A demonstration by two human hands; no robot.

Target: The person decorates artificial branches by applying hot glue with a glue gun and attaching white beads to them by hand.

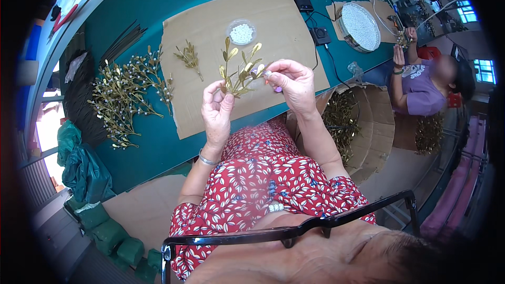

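Holding the gold-green leafy sprig [243, 78] upright above the brown cardboard sheet [286, 18], both hands face each other. Clock directions are taken from this sprig.

Left hand [216, 111] at 7 o'clock: thumb and index finger clamped on the stem base, so the base sits between the tips and the leaves fan out above, from 11 round to 2 o'clock. Other fingers curl loosely behind.

Right hand [295, 81] at 3 o'clock: thumb and index finger pinched together on a small pale bit [268, 74] just beside the rightmost leaf; too small to identify. Whether the fingertips touch that leaf, cannot tell.

Surroundings: clear round dish of white beads [242, 33] at 12 o'clock, near the leaf tips. Single loose sprig [188, 58] at 10 o'clock, flat on the cardboard. Heap of beaded sprigs [123, 97] at 9 o'clock, mostly on the green tabletop [158, 8]. Large round tray of white beads [360, 27] at 2 o'clock, well apart. Co-worker in a purple shirt [423, 89] at 3 o'clock, farther out.
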